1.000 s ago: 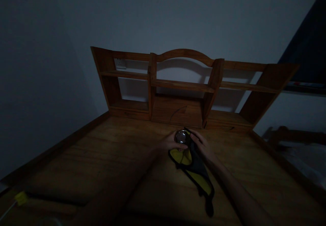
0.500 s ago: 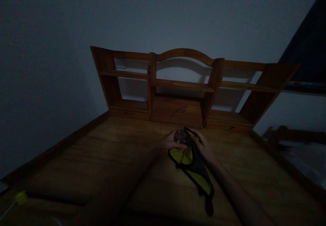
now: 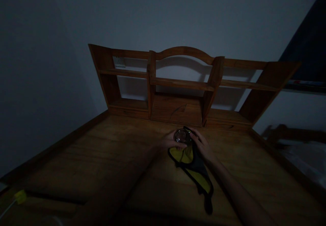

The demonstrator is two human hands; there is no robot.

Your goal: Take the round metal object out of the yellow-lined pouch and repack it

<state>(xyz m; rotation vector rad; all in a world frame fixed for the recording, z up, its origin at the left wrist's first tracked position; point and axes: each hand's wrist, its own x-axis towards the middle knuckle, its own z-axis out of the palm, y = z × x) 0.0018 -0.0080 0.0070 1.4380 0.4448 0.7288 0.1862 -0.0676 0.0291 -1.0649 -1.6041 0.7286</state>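
The room is dim. My left hand (image 3: 168,141) is wrapped round a small clear glass (image 3: 181,136) held above a wooden desk (image 3: 102,158). My right hand (image 3: 202,146) is closed on a yellow and dark grey cloth (image 3: 193,166), pressing its upper end against the right side of the glass. The rest of the cloth trails down toward me over the desk surface. Both forearms reach in from the bottom of the view.
A wooden shelf unit (image 3: 183,83) with open compartments stands at the back of the desk against a pale wall. A small yellow object (image 3: 19,196) with a white cord lies at the near left. Blurred furniture (image 3: 295,141) sits to the right.
The hands, glass and cloth stay almost where they were; the glass has turned slightly in my left hand. The view has shifted a little.
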